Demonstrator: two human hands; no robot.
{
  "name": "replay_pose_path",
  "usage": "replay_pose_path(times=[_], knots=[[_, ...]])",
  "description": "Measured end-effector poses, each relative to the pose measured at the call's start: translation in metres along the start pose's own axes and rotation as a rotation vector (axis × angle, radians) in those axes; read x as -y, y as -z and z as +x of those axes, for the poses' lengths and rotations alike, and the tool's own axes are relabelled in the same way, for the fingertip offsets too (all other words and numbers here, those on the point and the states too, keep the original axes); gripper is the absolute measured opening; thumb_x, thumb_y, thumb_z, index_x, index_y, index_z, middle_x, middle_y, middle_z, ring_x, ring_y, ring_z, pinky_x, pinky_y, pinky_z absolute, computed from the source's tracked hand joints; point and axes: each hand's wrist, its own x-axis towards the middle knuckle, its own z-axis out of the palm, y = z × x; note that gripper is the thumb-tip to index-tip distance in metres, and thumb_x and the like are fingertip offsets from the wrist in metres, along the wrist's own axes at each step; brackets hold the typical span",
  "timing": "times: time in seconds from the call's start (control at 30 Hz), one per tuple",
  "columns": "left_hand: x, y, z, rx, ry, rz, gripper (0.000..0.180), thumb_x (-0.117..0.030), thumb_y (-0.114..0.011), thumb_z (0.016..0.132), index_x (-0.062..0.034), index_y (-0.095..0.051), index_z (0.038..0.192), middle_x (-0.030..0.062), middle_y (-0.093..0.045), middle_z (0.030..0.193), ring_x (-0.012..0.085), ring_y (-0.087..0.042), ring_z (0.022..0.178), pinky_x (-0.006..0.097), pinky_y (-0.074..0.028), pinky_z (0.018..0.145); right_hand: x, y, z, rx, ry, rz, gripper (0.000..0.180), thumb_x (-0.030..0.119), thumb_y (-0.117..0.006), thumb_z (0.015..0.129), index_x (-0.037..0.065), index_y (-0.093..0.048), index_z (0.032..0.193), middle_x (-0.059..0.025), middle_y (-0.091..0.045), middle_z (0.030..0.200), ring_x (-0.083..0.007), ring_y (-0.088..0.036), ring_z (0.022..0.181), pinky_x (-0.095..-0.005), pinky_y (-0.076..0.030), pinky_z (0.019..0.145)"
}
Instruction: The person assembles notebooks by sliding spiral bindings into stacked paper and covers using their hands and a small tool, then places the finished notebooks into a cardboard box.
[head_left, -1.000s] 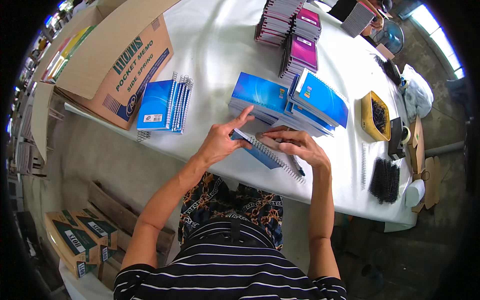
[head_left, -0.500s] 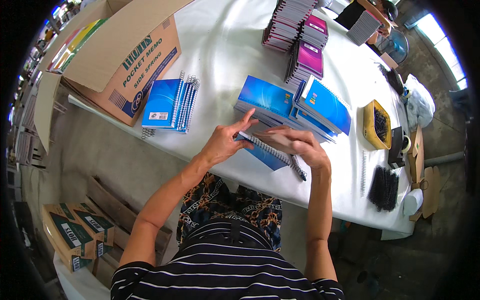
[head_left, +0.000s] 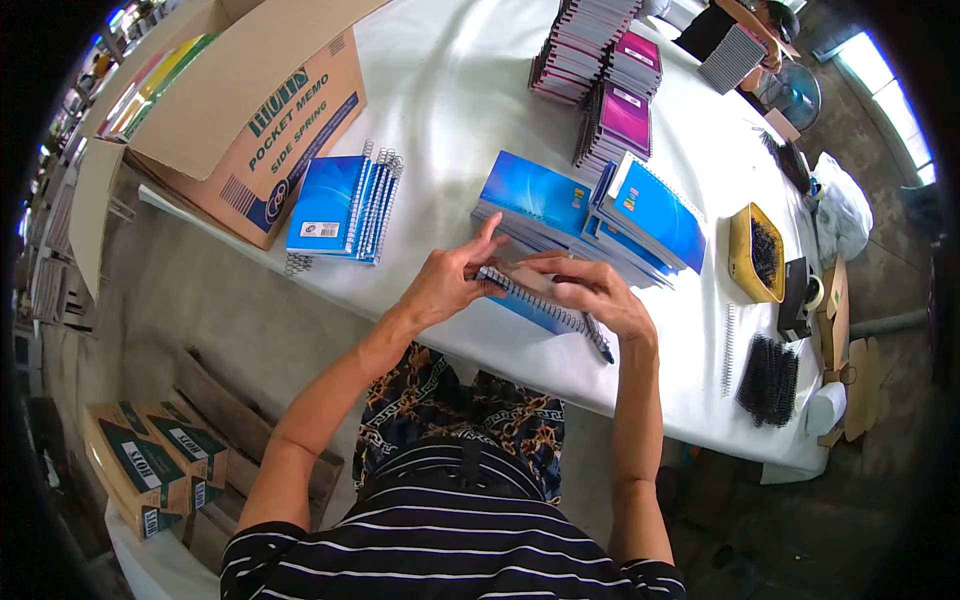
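Close to the table's front edge, a blue-covered spiral notebook (head_left: 522, 308) stands tilted between my hands, its metal coil facing up. My left hand (head_left: 448, 284) pinches the coil's left end between thumb and fingers, with the index finger raised. Over the right part of the coil, my right hand (head_left: 602, 294) is bent with its fingertips against the notebook's upper edge. A slim, dark-tipped thing (head_left: 606, 350) sticks out below the right hand; its kind is unclear. Just beyond my hands stand stacks of blue notebooks (head_left: 535, 190), some tilted against each other (head_left: 655, 212).
Coil-bound blue notebooks (head_left: 325, 205) lie at left beside a large open carton (head_left: 300, 130). Purple notebooks (head_left: 622, 115) are piled at the back. On the right are a yellow tray (head_left: 742, 255) of black coils, loose coils (head_left: 768, 380) and a tape dispenser (head_left: 797, 300). Another person holds notebooks (head_left: 733, 58).
My right hand has shifted slightly left along the coil, its fingers lower against the notebook. My left hand keeps its hold almost unmoved.
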Motion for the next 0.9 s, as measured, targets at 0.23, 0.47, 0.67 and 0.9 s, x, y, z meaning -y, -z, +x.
replay_pose_path(times=[0.23,0.47,0.67,0.9], knots=[[0.002,0.023,0.002,0.268,0.115,0.018,0.064,-0.032,-0.072,0.086,-0.0086,-0.05,0.141,0.0112,-0.063,0.131,0.0132,-0.059,0.116,0.026,-0.05,0.093,0.007,0.012,-0.045,-0.154,0.082,-0.167,0.054,0.042,-0.064,0.085,0.003,-0.067,0.122,-0.0175,-0.06,0.126,-0.0301,-0.058,0.115,-0.0383,-0.042,0.1],[0.009,0.019,0.003,0.32,-0.085,-0.222,0.056,-0.037,-0.071,0.085,-0.0041,-0.062,0.129,0.0091,-0.063,0.131,0.0204,-0.053,0.129,0.034,-0.039,0.109,-0.03,0.056,-0.158,-0.582,-0.422,-0.472,0.046,0.033,-0.071,0.082,0.008,-0.068,0.121,-0.0188,-0.058,0.13,-0.0325,-0.055,0.12,-0.0424,-0.043,0.101],[-0.004,0.01,-0.002,0.231,-0.117,-0.091,0.043,-0.03,-0.073,0.086,-0.0074,-0.067,0.122,0.009,-0.067,0.124,0.024,-0.058,0.123,0.035,-0.045,0.105,-0.06,0.018,-0.149,-0.859,-0.234,-1.054,0.031,0.013,-0.075,0.082,0.01,-0.069,0.112,-0.0155,-0.064,0.118,-0.0304,-0.059,0.109,-0.0403,-0.044,0.091],[-0.025,0.004,-0.01,-0.104,-0.381,0.249,0.044,-0.027,-0.075,0.084,-0.0122,-0.066,0.125,0.0077,-0.068,0.121,0.0241,-0.064,0.115,0.035,-0.053,0.096,-0.079,-0.064,-0.074,-0.795,-0.201,-1.172,0.051,0.011,-0.072,0.084,0.012,-0.055,0.132,-0.0179,-0.053,0.125,-0.0354,-0.048,0.119,-0.0479,-0.04,0.098]])
